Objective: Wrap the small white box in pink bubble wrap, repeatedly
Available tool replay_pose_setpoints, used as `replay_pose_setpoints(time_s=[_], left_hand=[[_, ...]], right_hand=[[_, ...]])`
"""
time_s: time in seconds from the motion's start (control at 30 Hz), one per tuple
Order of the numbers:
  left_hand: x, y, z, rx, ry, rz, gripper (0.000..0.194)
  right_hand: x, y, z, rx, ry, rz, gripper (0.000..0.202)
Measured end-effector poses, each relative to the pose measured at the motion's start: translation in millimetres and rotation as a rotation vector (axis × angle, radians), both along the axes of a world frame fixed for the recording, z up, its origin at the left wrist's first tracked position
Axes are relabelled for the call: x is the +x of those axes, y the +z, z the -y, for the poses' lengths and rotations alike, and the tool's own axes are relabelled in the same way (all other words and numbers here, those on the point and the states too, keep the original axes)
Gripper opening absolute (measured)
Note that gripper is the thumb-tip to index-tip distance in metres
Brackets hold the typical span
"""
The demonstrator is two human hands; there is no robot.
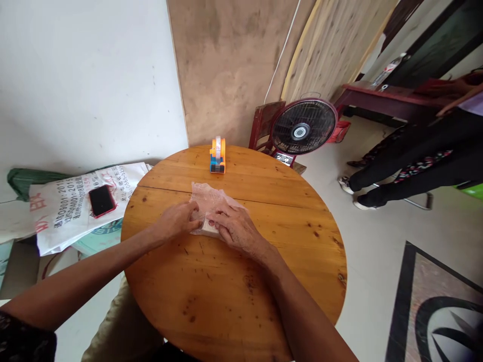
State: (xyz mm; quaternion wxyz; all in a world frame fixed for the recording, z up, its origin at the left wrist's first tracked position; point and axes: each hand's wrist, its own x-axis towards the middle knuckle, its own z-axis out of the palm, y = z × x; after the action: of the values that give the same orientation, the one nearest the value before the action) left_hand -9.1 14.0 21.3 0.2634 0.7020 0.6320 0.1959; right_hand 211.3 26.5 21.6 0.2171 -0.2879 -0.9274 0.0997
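Note:
A sheet of clear bubble wrap lies on the round wooden table, with a small white box-like item on its near part. My left hand is closed at the left edge of the wrap, its thumb and fingers curled in beside the white item. From the right, my right hand bends its fingers over the wrap and the white item, gripping them against the table. Part of the item is hidden under my fingers. Beyond the wrap stands an orange and blue tape dispenser with a roll of tape.
A phone rests on a white printed sack left of the table. Behind the table's right edge is a fan by a wooden chair. Another person in dark trousers stands at the right near a dark red table.

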Motion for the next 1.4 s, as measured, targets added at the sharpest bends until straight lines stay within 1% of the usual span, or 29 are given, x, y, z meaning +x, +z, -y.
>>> replay_pose_setpoints(time_s=[0.13,0.2,0.27,0.37,0.43,0.53,0.63,0.73,0.97,1.1,1.2,1.27,1.4], left_hand=[[-15.2,5.3,8.7,0.045,0.047,-0.192,0.039],[-24.1,7.8,14.2,0.021,0.071,-0.182,0.043],[-29.9,9.4,19.8,-0.041,0.128,-0.083,0.048],[-30.8,9.6,26.3,-0.261,0.231,0.172,0.06],[-27.6,8.3,27.9,-0.373,0.288,0.316,0.064],[-21.1,5.2,26.3,-0.409,0.328,0.482,0.06],[-13.2,3.3,23.7,-0.405,0.331,0.66,0.05],[-3.1,4.2,22.5,-0.372,0.335,0.738,0.04],[21.6,10.1,18.8,-0.322,0.312,0.762,0.032],[29.8,7.2,20.0,-0.22,0.239,0.733,0.028],[33.4,3.7,22.7,-0.097,0.174,0.625,0.024],[35.4,2.5,24.2,-0.011,0.157,0.525,0.021],[39.5,5.6,25.8,0.104,0.103,0.301,0.013]], right_hand=[[-0.8,-0.4,0.7,0.018,-0.011,-0.002,0.034],[-1.7,1.4,0.0,0.031,0.001,-0.005,0.031],[-2.4,3.8,-0.8,0.042,0.024,-0.012,0.026],[-2.4,5.5,-0.8,0.048,0.032,-0.02,0.023],[-1.6,4.2,0.0,0.04,0.008,-0.007,0.027],[-0.3,0.2,1.2,0.018,-0.027,0.017,0.034],[-0.3,-2.7,1.7,0.012,-0.025,0.008,0.033],[-1.0,-2.6,1.9,0.009,-0.021,-0.001,0.032],[-0.7,1.7,4.2,-0.023,-0.054,0.054,0.035],[-1.7,2.8,3.6,-0.033,-0.032,0.039,0.029],[-3.5,1.0,1.9,0.004,-0.018,0.002,0.023],[-4.1,-1.5,1.0,0.004,-0.038,-0.02,0.02],[-2.4,-5.8,-0.3,-0.017,-0.085,-0.08,0.018]])
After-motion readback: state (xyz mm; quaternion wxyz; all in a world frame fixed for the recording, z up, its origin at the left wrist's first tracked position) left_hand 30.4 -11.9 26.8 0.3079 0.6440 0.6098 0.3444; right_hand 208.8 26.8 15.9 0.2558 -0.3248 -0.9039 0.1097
